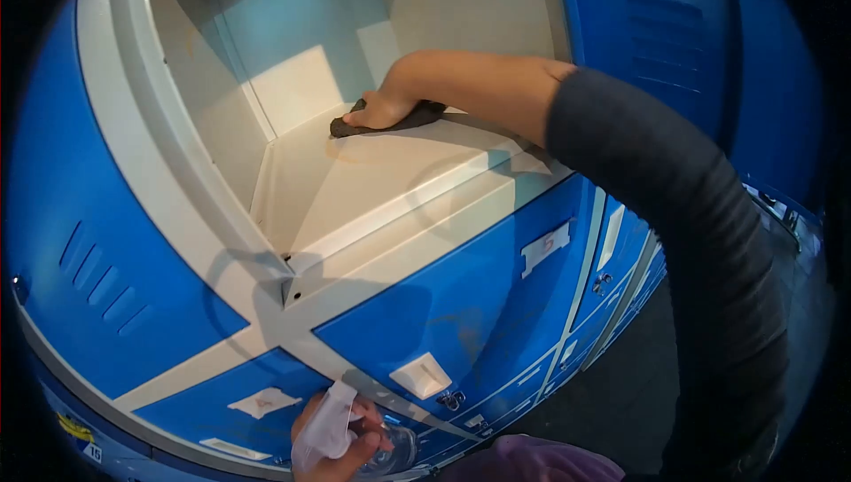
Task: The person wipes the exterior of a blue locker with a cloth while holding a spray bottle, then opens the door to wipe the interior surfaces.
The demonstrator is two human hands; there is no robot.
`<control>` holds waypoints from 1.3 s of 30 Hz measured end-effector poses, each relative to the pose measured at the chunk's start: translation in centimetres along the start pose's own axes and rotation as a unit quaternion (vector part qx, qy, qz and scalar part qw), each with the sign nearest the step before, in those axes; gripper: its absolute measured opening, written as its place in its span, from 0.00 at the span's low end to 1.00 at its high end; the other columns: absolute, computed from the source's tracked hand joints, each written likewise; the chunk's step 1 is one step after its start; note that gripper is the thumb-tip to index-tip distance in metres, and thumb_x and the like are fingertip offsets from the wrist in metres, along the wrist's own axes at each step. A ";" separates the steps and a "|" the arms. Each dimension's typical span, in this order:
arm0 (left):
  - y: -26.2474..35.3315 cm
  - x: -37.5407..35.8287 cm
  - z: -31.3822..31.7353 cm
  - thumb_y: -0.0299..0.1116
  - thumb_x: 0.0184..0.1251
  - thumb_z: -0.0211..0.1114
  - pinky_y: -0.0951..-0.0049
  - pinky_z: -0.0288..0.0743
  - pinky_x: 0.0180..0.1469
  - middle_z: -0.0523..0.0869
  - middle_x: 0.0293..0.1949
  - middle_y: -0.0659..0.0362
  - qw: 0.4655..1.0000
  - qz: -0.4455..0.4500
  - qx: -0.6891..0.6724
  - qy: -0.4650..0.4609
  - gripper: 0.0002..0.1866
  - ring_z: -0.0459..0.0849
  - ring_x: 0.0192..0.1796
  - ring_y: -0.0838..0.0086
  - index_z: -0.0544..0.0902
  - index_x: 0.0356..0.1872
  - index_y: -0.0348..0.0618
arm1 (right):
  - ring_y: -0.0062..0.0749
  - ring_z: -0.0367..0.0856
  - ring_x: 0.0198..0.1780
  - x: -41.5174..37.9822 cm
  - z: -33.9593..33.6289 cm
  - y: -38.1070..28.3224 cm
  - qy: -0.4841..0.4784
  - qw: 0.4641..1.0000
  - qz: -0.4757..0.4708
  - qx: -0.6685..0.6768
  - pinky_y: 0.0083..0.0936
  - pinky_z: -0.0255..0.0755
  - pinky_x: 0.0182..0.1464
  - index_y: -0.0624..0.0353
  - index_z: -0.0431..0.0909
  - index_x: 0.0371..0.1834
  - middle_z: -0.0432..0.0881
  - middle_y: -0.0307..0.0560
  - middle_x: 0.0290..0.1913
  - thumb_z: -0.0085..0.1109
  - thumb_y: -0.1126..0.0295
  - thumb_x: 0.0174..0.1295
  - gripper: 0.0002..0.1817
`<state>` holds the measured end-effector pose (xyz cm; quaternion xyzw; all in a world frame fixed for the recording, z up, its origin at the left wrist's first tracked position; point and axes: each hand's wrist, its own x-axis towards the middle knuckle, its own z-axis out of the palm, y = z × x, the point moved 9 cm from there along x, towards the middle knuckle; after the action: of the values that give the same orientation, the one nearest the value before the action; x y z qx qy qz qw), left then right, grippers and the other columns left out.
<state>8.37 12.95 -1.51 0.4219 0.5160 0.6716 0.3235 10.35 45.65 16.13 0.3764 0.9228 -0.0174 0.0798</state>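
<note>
My right hand (381,111) presses a dark cloth (417,117) against the floor of an open locker compartment (355,176), its fingers closed round the cloth. The right arm, in a dark sleeve, reaches in from the right. Low in the view, my left hand (341,446) is wrapped round a clear spray bottle (394,451) with a whitish nozzle head (332,420). The bottle is in front of the blue doors below the compartment. Part of the bottle is hidden by the fingers.
Closed blue locker doors (452,305) with labels, pale handles and small padlocks lie below the compartment. A vented blue door (97,251) is at left, and an open blue door (665,47) at upper right. Dark floor (612,402) shows at lower right, near purple fabric (550,460).
</note>
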 end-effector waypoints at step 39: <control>0.2 0.2 0.8 0.24 0.56 0.71 0.77 0.73 0.30 0.82 0.37 0.54 0.996 0.016 0.018 -0.083 0.19 0.83 0.31 0.71 0.75 0.48 0.34 | 0.43 0.38 0.80 -12.1 1.0 -8.6 -0.083 0.896 -0.400 0.171 0.36 0.38 0.77 0.50 0.41 0.79 0.40 0.49 0.80 0.34 0.37 0.69 0.42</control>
<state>8.99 13.35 -1.15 0.4897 0.4929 0.6300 0.3468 13.01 31.07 16.80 -0.0198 0.9684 -0.2365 0.0765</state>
